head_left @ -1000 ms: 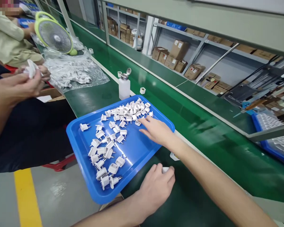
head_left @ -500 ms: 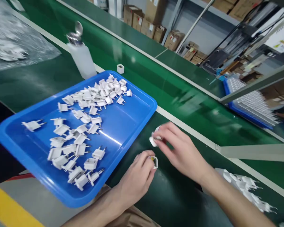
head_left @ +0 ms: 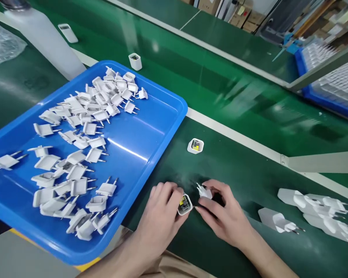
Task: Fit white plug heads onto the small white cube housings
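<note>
My left hand [head_left: 162, 210] is closed round a white charger housing [head_left: 185, 205], whose open end faces right and shows yellow and dark parts inside. Close by on the right, my right hand [head_left: 224, 214] pinches a white two-pin plug cap [head_left: 204, 191], its pins pointing up and left. A small gap separates cap and housing. Another open charger housing [head_left: 195, 146] stands on the green bench just beyond my hands. To the left, a blue tray [head_left: 162, 133] holds many loose white plug caps [head_left: 78, 185], heaped mostly along its left and far parts.
Several assembled chargers [head_left: 278, 221] lie on the bench at right. Two white housings, one upright [head_left: 135, 61] and one lying [head_left: 68, 33], sit on the green belt beyond the tray. A white bottle [head_left: 46, 40] stands behind the tray. A metal post [head_left: 321, 159] juts in at right.
The view has shifted closer and to the right. My right hand has come down nearer the left hand with the plug cap. A housing now stands where the right hand was.
</note>
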`<action>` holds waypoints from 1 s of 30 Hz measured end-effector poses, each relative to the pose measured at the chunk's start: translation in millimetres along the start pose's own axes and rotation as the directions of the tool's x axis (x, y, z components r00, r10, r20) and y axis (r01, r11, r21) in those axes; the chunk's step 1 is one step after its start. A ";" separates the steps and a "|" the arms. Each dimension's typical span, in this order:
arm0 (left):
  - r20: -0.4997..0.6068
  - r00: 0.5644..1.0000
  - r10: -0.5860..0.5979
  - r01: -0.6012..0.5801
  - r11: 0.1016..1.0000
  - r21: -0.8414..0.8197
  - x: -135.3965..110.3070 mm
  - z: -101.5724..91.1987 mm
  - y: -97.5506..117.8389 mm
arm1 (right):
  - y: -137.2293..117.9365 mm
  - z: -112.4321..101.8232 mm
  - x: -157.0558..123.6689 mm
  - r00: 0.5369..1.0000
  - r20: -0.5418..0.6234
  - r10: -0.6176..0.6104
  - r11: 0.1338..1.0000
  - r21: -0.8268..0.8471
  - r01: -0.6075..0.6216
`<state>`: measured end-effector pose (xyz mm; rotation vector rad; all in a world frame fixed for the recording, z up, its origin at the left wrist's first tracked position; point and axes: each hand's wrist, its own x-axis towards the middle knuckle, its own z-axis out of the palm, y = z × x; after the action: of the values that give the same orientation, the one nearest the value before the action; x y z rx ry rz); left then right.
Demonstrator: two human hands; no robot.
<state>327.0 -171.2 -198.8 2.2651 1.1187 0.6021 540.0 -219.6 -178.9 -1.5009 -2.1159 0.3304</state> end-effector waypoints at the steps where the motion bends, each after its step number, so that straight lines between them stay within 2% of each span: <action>1: 0.014 1.000 0.004 -0.004 1.000 -0.002 2.4 -0.5 1.7 | -0.3 -0.7 -1.3 0.999 -0.039 0.033 0.994 0.103 -0.029; 3: 0.047 0.999 0.009 -0.005 0.997 -0.080 8.1 -2.0 4.5 | -2.5 -0.2 -3.4 0.981 -0.139 0.136 0.929 0.362 -0.077; 5: 0.104 0.994 0.011 0.013 0.976 -0.218 14.6 -3.4 6.6 | -5.4 1.3 -4.4 0.948 -0.184 0.259 0.798 0.594 -0.102; 7: 0.173 0.984 0.033 0.026 0.945 -0.326 20.8 -3.8 8.2 | -6.9 2.0 -4.9 0.932 -0.160 0.326 0.734 0.664 -0.142; 10: 0.217 0.975 0.052 0.027 0.937 -0.347 27.3 -2.0 10.5 | -4.2 -0.2 -5.9 0.949 -0.117 0.294 0.823 0.536 -0.188; 13: 0.192 0.981 0.025 0.039 0.946 -0.323 28.9 1.0 11.6 | 0.5 -4.8 -5.3 0.952 -0.167 0.257 0.892 0.419 -0.168; 18: 0.197 0.979 0.048 0.021 0.942 -0.334 26.0 5.0 8.9 | 0.8 -8.2 2.4 0.973 -0.182 0.138 0.914 0.403 -0.054; 22: 0.168 0.983 0.068 -0.011 0.947 -0.322 25.8 6.1 7.7 | -4.6 -7.1 5.0 0.980 -0.140 0.145 0.946 0.308 -0.096; 27: 0.133 0.985 0.107 -0.057 0.941 -0.333 28.6 5.1 9.8 | -9.1 -7.1 3.9 0.976 -0.195 0.095 0.983 0.175 -0.061; 30: 0.120 0.987 0.107 -0.063 0.943 -0.327 29.0 5.8 9.9 | -9.9 -7.3 5.4 0.979 -0.176 0.099 0.987 0.142 -0.074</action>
<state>352.3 -154.1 -192.4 2.0434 0.7940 0.6051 534.7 -218.8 -166.6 -1.4875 -1.8527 0.3463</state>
